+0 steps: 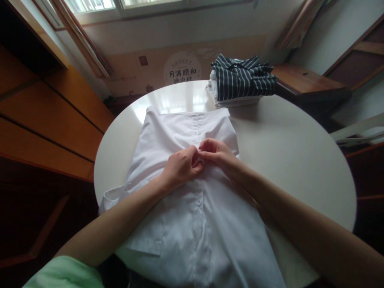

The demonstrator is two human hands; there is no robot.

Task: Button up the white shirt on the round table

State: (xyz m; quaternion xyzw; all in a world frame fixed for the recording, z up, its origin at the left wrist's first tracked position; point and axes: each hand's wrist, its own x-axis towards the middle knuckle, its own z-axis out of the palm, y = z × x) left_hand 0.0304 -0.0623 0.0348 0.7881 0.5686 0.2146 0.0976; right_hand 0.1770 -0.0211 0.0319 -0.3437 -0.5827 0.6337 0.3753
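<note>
A white button-up shirt (168, 212) lies spread over the round table, its lower part hanging toward me past the near edge. Both hands meet on its front placket, above a visible button (198, 203). My left hand (183, 164) is closed, its thumb and fingers pinching the placket fabric. From the right, my right hand (217, 154) pinches the same spot, fingertips touching those of the left. Whatever button lies between the fingertips is hidden. One sleeve of the shirt bunches at the left table edge.
The white round table (300, 160) has a glossy top. At its far right side stands a stack of folded clothes, a black-and-white striped shirt (240, 80) on top. Wooden cabinets (51, 116) are on the left, a wooden bench (309, 80) behind at right.
</note>
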